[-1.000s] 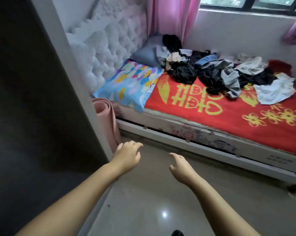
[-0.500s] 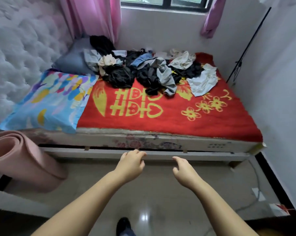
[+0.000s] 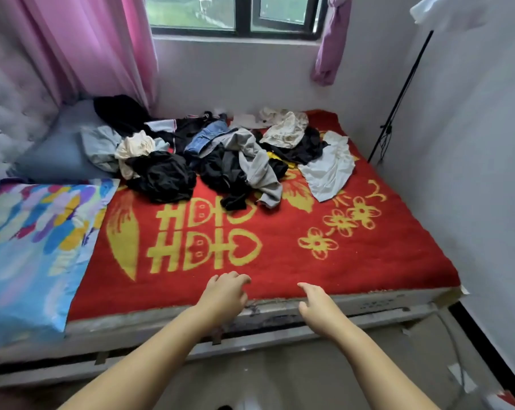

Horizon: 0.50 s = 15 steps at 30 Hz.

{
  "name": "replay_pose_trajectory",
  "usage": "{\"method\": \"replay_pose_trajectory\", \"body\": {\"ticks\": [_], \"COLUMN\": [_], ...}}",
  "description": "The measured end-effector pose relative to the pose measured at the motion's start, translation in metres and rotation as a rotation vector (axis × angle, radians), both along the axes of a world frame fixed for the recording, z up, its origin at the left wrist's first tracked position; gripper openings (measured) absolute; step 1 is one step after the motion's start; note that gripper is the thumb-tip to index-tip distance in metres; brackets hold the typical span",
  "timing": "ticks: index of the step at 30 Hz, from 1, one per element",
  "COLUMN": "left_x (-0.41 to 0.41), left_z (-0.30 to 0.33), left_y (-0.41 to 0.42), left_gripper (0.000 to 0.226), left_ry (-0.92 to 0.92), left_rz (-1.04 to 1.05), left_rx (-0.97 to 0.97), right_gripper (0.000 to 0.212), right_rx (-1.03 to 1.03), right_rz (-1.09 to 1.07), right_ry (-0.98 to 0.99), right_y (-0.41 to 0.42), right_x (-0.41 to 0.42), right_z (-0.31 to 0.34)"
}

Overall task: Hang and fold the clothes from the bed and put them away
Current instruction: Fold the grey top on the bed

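We see the pile of clothes [image 3: 226, 155] heaped at the far side of the bed [image 3: 250, 315], on its red blanket [image 3: 279, 250], below the window [image 3: 235, 13]. Our left hand [image 3: 223, 297] and right hand [image 3: 316, 303] reach over the near edge, fingers loosely curled, holding nothing. A floral pillow [image 3: 34, 247] lies at left.

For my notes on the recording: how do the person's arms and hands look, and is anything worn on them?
Both forearms are bare up to the bottom edge of the picture: no sleeves show. The left hand and the right hand carry no gloves, and no ring, watch or bracelet can be seen on fingers or wrists. No markings show.
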<state>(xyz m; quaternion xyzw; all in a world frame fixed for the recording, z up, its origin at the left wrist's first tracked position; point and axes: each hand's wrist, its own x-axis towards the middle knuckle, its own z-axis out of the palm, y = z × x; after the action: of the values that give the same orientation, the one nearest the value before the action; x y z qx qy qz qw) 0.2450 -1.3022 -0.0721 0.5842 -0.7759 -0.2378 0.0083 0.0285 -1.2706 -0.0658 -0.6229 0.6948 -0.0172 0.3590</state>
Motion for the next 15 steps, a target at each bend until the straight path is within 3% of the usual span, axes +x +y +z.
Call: {"method": "replay_pose_trajectory", "body": {"ticks": [8, 15], "left_x": [-0.057, -0.121], "left_z": [-0.011, -0.037], "left_y": [-0.123, -0.244], "left_gripper": [0.039, 0.037], "left_ry": [-0.025, -0.058], "left_rz": [-0.070, 0.046], "left_rx": [0.042, 0.068], "right_gripper": [0.052, 0.052], "right_rx": [0.054, 0.066], "right_rz": [0.002, 0.161], "right_ry": [0.021, 0.048], "right_y": [-0.115, -0.267], "right_x": [-0.054, -0.119], "right_z": [-0.016, -0.042]}}
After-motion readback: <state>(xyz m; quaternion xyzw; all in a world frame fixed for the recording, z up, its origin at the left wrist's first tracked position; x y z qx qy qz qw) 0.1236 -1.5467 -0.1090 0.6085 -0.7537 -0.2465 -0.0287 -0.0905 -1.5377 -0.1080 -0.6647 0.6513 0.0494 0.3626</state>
